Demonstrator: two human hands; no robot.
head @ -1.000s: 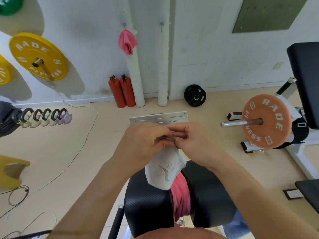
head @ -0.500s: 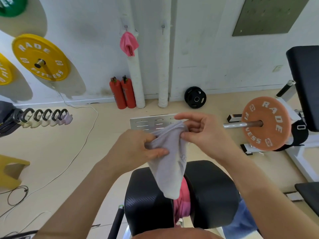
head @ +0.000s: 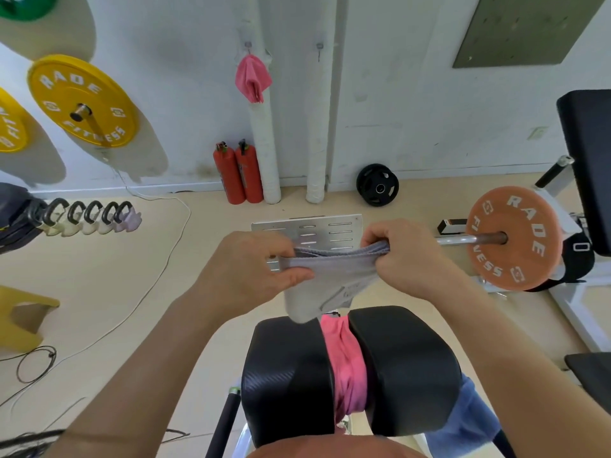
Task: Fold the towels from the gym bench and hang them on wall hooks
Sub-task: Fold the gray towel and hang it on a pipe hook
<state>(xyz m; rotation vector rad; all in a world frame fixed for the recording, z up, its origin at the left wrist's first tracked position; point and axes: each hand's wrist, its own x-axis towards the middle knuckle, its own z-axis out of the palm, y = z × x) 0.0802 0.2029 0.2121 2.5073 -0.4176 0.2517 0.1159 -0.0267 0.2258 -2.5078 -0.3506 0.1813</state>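
1. Head view, hands: my left hand (head: 251, 276) and right hand (head: 406, 256) are raised in front of me above the bench, a little apart. Each pinches one end of the grey towel (head: 330, 282), with the fingers curled over the cloth.
2. Grey towel: the top edge is drawn taut between my two grips. The rest hangs down in a folded wedge, and its lowest tip is over the front edge of the left bench pad (head: 287, 375). I cannot tell whether it touches the pad.
3. Bench: two black pads sit side by side below my hands. A pink towel (head: 344, 358) lies bunched in the gap between them. A blue towel (head: 463, 421) hangs off the outer side of the right pad, low in the frame.
4. Wall ahead: a hanging pink towel (head: 253, 77) is on a wall hook (head: 247, 45) at the left white padded pipe (head: 264, 143). A second hook (head: 319, 47) sits on the pipe just to its right.
5. Floor by the wall: two red fire extinguishers (head: 238, 173) stand just beside the left pipe. A black weight plate (head: 377, 184) leans against the wall right of the pipes. A slotted metal plate (head: 307, 229) lies flat beyond my hands.
6. Sides: a yellow weight plate (head: 82, 100) hangs on a wall peg to the left, with a yellow stool (head: 23, 315) lower down. An orange weight plate (head: 514, 238) sits on a bar to the right.
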